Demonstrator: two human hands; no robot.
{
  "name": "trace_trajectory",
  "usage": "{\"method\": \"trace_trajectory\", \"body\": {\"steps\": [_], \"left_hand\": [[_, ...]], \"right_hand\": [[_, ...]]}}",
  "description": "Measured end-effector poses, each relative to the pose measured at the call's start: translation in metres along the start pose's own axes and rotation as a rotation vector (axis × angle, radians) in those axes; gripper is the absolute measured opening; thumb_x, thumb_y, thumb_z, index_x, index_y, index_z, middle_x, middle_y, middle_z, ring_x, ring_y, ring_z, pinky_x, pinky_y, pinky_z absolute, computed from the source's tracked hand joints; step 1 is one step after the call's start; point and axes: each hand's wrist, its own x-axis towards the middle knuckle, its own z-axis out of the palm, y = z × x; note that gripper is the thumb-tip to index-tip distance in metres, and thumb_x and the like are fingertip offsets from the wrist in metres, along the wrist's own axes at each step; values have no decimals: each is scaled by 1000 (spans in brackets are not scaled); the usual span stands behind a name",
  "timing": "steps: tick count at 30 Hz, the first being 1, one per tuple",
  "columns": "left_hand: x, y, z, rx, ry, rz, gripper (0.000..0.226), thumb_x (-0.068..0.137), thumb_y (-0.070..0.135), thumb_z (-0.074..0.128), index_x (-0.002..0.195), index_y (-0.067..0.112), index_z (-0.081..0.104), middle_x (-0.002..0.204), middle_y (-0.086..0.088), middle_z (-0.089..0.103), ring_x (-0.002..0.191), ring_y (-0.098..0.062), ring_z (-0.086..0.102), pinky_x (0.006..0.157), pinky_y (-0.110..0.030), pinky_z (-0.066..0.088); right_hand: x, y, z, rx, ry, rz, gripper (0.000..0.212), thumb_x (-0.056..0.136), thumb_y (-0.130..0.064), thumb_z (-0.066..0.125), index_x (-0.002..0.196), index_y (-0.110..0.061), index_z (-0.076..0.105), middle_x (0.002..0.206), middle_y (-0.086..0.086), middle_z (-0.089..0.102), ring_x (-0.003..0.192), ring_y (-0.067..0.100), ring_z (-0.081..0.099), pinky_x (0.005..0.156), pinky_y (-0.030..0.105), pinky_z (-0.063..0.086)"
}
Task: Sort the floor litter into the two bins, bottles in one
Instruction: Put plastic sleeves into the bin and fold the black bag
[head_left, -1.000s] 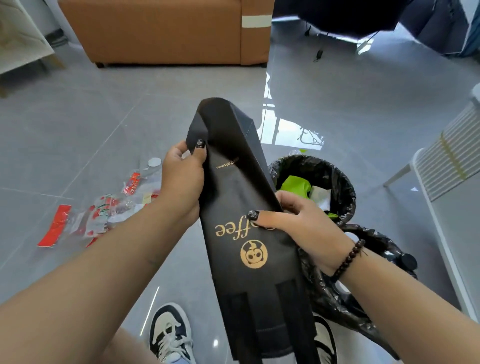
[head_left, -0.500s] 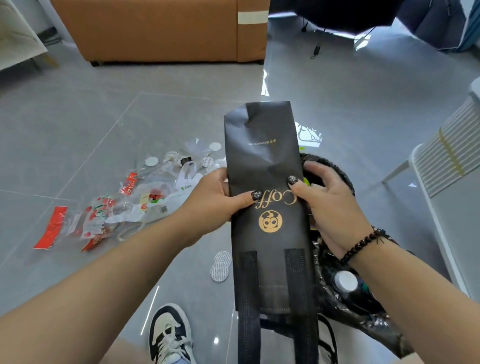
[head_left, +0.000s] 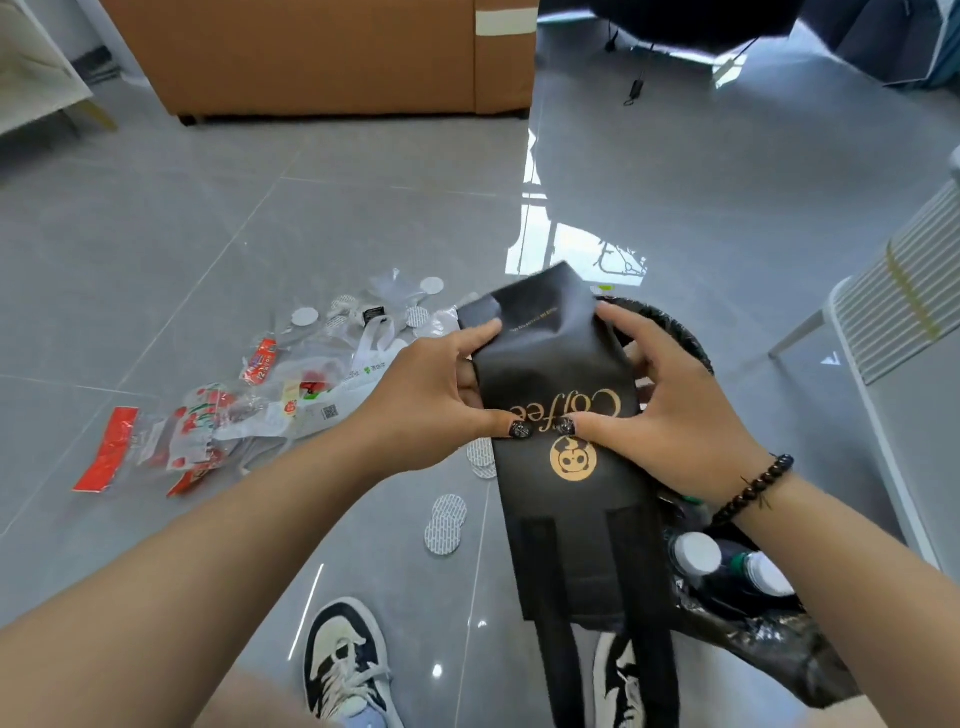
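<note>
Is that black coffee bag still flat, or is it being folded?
Being folded: the coffee bag top edge bends over toward the camera, pinched between the left hand and right hand. Below them it hangs flat.

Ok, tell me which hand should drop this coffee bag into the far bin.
Right. The right hand already grips the coffee bag directly over the far bin; the left hand is over the floor.
</note>
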Motion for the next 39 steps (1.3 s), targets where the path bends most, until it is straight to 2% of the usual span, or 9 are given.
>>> {"method": "trace_trajectory", "body": {"steps": [3,6,10,15,21,25,29,35,39], "left_hand": [[-1,0,1,48,1,17,67,73,-1,80,133,14,56,86,4,75,68,-3,70,62,-12,50],[0,-2,4,150,27,61,38,75,15,81,110,26,70,81,-1,76,72,-12,69,65,-25,53],[-1,-5,6,274,41,31,26,80,32,76,104,28,66,83,7,70,82,-6,64,74,-19,46],[2,-8,12,286,135,51,33,78,41,75,103,37,54,106,6,51,101,-9,49,84,-21,40],[1,2,15,-211,-30,-57,27,85,17,72,112,16,66,103,-6,74,97,-15,70,85,-27,56],[6,4,11,-410,142,-85,16,86,19,69,94,6,68,88,-6,76,78,-12,69,72,-24,56],[9,5,6,-434,156,-98,11,88,22,66,84,12,65,80,-1,76,70,-9,68,63,-19,53],[3,0,7,-390,-97,-167,60,69,26,81,122,16,54,109,-3,73,98,-18,71,85,-33,57],[1,-3,10,-374,-77,-151,54,77,11,78,125,12,53,111,-5,72,100,-20,71,89,-37,56]], "right_hand": [[-1,-3,-3,-159,23,-3,76,62,-30,86,131,-32,52,85,-24,50,77,-5,51,72,7,39],[-3,-3,-6,-388,82,-108,55,62,-39,83,113,-28,67,81,-22,49,75,2,43,68,6,29],[-1,3,-9,-439,64,-152,38,58,-47,78,87,-22,77,82,-5,49,82,13,47,69,10,30],[0,-3,-16,-280,4,-169,23,64,-42,77,65,-20,71,88,-11,62,81,7,60,69,13,40],[1,-18,-21,348,83,153,25,66,-25,82,84,-13,70,76,5,72,67,14,68,61,32,59],[2,-19,-21,680,-236,329,56,46,-23,85,99,-17,67,93,5,74,79,18,71,62,29,59],[-3,-20,-18,664,-319,359,38,60,-20,73,97,-15,68,96,2,75,82,15,72,66,24,58],[1,-18,-18,567,-69,293,8,74,-12,74,81,-16,76,83,3,76,73,15,72,62,25,57],[-1,-16,-9,534,-9,283,10,77,-15,74,86,-17,75,84,1,76,76,16,73,64,28,58]]}}
